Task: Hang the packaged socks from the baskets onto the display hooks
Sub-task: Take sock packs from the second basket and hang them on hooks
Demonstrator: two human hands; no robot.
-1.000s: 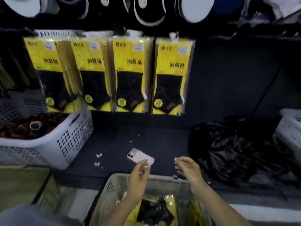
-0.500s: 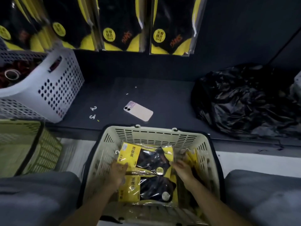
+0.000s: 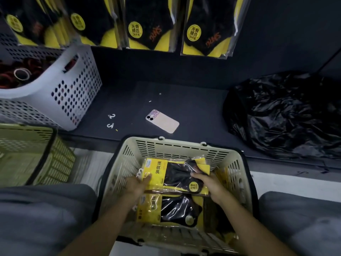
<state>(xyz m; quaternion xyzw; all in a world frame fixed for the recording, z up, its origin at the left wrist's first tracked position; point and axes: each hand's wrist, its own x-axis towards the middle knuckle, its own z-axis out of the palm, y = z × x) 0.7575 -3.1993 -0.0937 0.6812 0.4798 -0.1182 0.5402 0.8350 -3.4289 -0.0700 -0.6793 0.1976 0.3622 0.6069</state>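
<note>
Where both hands were held up over the dark flat surface [image 3: 184, 100] a second ago, they have now been brought down into the cream plastic basket with slotted walls [image 3: 184, 150]. The top yellow and black sock pack in clear plastic [image 3: 175, 174] is now held at both ends. The left hand [image 3: 136, 185] is closed on its yellow card end, with the thumb laid on top. The right hand [image 3: 208, 183] is curled round the other end. A second pack [image 3: 169, 209] of the same kind is seen under it. So a new pack is judged to be picked up, but it is not yet hung.

A big crumpled black plastic bag [image 3: 286, 115] is lying on the surface at the right. A white plastic basket with round holes [image 3: 73, 89] is set at the left, and a green slotted basket [image 3: 36, 154] is seen below it. A row of hung yellow and black sock packs [image 3: 204, 30] is seen on the dark wall [image 3: 276, 34] above; their hooks are out of view. A pink phone [image 3: 162, 121] is lying face down just past the cream basket, and two small white plastic hooks [image 3: 111, 121] are lying near it. The way up to the wall is judged to be open, but the phone and loose hooks could be knocked if the pack is swung low.
</note>
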